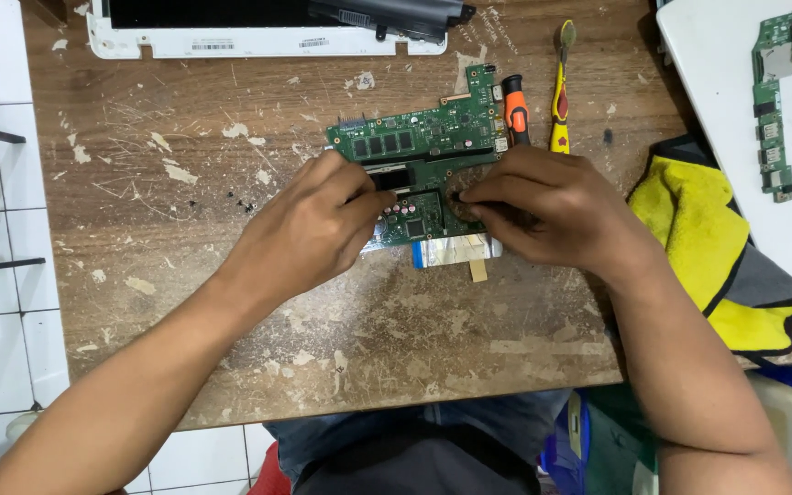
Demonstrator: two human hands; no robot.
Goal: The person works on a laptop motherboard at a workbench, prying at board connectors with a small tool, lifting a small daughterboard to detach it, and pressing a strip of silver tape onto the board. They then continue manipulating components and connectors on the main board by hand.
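Head view: both hands (414, 215) press green circuit board (423, 137), screwdriver (516, 110) beside.

Lit brightly and evenly from above, with only soft, short shadows under both hands (313, 229) on the worn wooden table (231, 275). Sharp across the green circuit board (423, 137), slightly overexposed on the white laptop lid (735, 119) at right. Bent mildly outward along the tiled edge at left.

Our left hand (309, 229) and right hand (543, 206) are covering the near part of the green circuit board (423, 137) — what our fingertips are pinching stays hidden. The far edge is cutting off the white laptop shell (231, 41).
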